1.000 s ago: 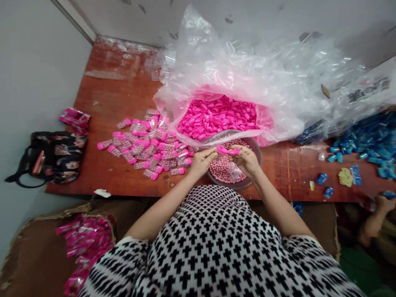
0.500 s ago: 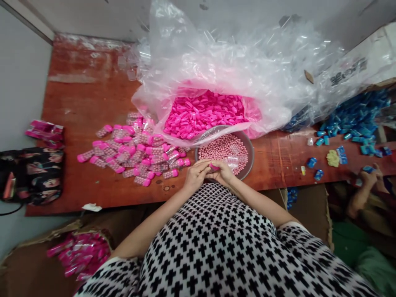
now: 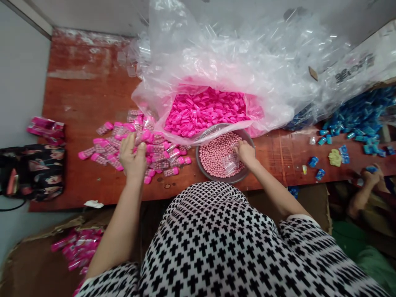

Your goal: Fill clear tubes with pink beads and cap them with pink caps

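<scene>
My left hand (image 3: 133, 159) is over a pile of small clear bottles (image 3: 161, 156) filled with pink beads and topped with bright pink caps. Its thumb and fingers are apart, and I see nothing held between them. My right hand (image 3: 246, 154) reaches into the right side of a grey bowl (image 3: 198, 159) of round pink beads (image 3: 213, 154). The fingers there are curled down at the beads, and their tips are hidden. Clear empty containers (image 3: 230, 165) lie on the beads just left of that hand.
Behind the bowl, a large clear plastic bag (image 3: 272, 99) lies open over loose pink caps (image 3: 204, 111). Blue pieces (image 3: 355, 119) are heaped at right, near a co-worker's hands (image 3: 373, 177). A patterned bag (image 3: 46, 173) is at far left; a carton below holds pink packs (image 3: 80, 247).
My hands were together at the bowl's front edge around a pink cap. Now they are apart: the left has moved over the bottle pile, the right into the bowl.
</scene>
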Demonstrator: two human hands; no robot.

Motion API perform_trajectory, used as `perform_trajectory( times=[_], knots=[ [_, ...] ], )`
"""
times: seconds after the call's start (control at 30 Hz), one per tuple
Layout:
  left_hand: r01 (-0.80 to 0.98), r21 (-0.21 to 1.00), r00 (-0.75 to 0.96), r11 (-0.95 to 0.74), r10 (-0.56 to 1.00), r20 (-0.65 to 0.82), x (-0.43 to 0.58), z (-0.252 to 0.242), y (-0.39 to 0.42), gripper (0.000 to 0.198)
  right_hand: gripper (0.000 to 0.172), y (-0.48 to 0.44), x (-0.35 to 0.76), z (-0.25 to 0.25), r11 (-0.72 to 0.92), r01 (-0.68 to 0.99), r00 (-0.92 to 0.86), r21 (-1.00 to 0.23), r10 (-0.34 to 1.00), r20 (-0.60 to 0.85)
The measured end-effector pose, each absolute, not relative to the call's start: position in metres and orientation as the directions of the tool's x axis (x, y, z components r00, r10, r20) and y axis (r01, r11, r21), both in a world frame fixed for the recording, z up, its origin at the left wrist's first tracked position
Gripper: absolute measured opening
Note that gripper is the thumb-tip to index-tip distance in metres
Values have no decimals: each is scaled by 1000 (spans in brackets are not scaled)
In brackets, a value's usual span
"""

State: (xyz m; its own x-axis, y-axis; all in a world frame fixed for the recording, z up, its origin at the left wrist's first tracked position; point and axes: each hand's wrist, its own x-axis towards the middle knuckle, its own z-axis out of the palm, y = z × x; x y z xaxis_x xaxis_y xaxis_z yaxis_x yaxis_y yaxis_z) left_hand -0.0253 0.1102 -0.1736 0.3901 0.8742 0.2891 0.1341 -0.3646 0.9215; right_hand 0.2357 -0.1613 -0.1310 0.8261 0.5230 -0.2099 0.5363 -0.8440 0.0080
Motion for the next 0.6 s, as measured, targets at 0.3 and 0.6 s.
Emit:
perform_trajectory(
  times=[0.3,0.6],
  knots=[
    [130,890,759,-437,622,195,29,-198,12,30,28,-155,256,-151,-588,755,650,289,730,-213],
    [168,878,839,-448,533,111,48,-208,-9,28,23,-113,229,-200,-356,908,258,-220,891,-374]
  ],
)
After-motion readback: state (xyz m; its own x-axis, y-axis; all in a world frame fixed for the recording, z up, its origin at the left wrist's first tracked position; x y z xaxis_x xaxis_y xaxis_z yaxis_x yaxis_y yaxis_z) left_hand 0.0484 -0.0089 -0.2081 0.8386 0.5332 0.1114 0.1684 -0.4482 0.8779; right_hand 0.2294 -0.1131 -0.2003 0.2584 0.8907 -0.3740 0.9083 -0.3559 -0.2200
